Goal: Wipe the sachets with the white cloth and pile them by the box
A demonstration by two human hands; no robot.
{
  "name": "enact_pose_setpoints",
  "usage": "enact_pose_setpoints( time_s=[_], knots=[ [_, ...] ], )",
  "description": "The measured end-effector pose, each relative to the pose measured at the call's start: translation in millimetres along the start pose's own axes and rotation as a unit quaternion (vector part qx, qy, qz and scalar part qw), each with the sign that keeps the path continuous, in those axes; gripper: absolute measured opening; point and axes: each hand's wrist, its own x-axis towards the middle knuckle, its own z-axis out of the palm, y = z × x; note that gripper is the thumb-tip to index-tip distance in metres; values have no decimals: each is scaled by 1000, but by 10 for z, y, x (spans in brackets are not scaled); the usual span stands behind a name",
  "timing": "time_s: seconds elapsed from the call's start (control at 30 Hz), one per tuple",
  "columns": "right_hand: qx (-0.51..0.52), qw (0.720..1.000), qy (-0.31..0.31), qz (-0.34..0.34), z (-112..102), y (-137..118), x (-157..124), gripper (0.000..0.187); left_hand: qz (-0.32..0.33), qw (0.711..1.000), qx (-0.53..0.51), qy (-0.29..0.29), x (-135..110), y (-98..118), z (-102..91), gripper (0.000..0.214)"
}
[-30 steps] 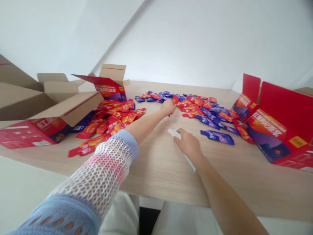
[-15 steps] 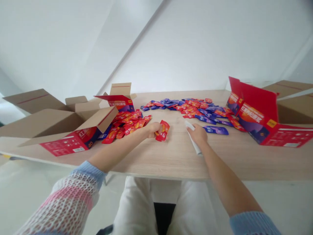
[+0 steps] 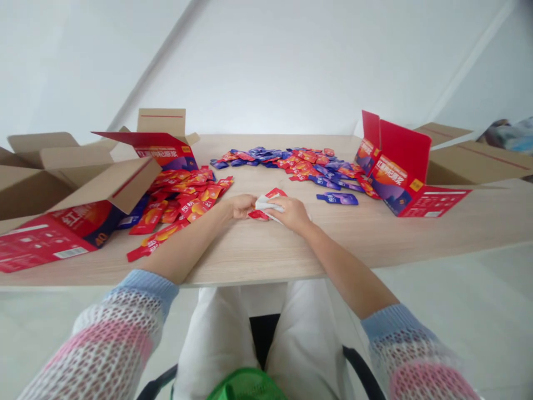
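Observation:
My left hand [image 3: 242, 206] is closed on the edge of a red sachet [image 3: 276, 193] just above the middle of the table. A folded white cloth or tissue [image 3: 265, 204] is pressed against the sachet's face by my right hand [image 3: 293, 215], whose fingers are wrapped over it. The cloth covers much of the sachet. To the left of my left hand lies a heap of red sachets [image 3: 200, 203]. Beyond both hands, a mixed pile of red and purple sachets [image 3: 302, 162] spreads in an arc, and a single purple sachet [image 3: 337, 198] lies to the right.
Open red cartons with brown flaps stand on both sides: a large one [image 3: 70, 222] at near left, a smaller one [image 3: 166, 153] behind it, and more at right [image 3: 391, 172]. The table's front edge [image 3: 258, 282] runs just before my knees. A white wall rises behind.
My right hand has moved left with the white cloth and now presses it onto the red sachet in my left hand. The view has shifted, and a green object shows at my lap.

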Motion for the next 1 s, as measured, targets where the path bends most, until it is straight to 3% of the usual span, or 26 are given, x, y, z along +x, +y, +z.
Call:
enact_pose_setpoints(
  time_s=[0.13, 0.3, 0.4, 0.53, 0.67, 0.77, 0.9, 1.0],
  knots=[
    [-32, 998, -52, 18, 37, -16, 4, 37, -5, 1000, 17, -18, -63, -36, 58, 39],
    [-84, 990, -49, 99, 58, 56, 67, 43, -12, 997, 55, 43, -97, -51, 121, 42],
    [-119, 982, -32, 143, 63, 159, 96, 45, -31, 997, 55, 45, -161, -42, 157, 33],
    [-162, 968, -27, 188, 22, 335, 122, 43, -36, 999, 16, 9, -257, -63, 154, 37],
    [-161, 963, -24, 216, -64, 480, 123, 45, 9, 996, -38, -80, -258, -131, 67, 36],
    [-141, 970, 10, 199, -128, 528, 101, 45, 22, 989, -54, -136, -231, -159, -5, 33],
    [-76, 987, 65, 122, -134, 449, 58, 43, 47, 987, -31, -152, -234, -165, -26, 35],
    [-10, 998, 41, 55, -59, 287, 33, 42, 47, 987, -14, -153, -232, -172, -5, 39]
  ],
)
